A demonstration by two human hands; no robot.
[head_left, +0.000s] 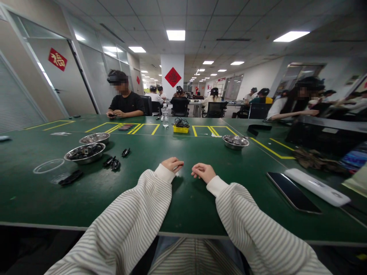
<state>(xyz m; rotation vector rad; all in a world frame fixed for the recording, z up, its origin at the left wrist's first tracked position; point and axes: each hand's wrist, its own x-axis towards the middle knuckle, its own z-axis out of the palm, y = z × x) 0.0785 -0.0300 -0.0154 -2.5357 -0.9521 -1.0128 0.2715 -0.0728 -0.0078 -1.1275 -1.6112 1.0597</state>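
Observation:
My left hand [172,164] rests on the green table [183,198] with its fingers curled, and something small and pale shows at their tips; I cannot make out what it is. A little to the right lies my right hand [203,170], fingers curled in loosely, with nothing visible in it. Both arms wear striped cream sleeves. The hands lie close together, not touching. Small black clips [112,162] lie to the left, beyond my left hand.
Two metal bowls [85,152] with dark parts stand at left, another bowl [235,141] at right. A clear lid [48,166], a black phone [292,191] and a white bar [317,186] lie nearby. A water bottle [165,115] and yellow tray [181,129] stand farther back. Other people sit at the tables.

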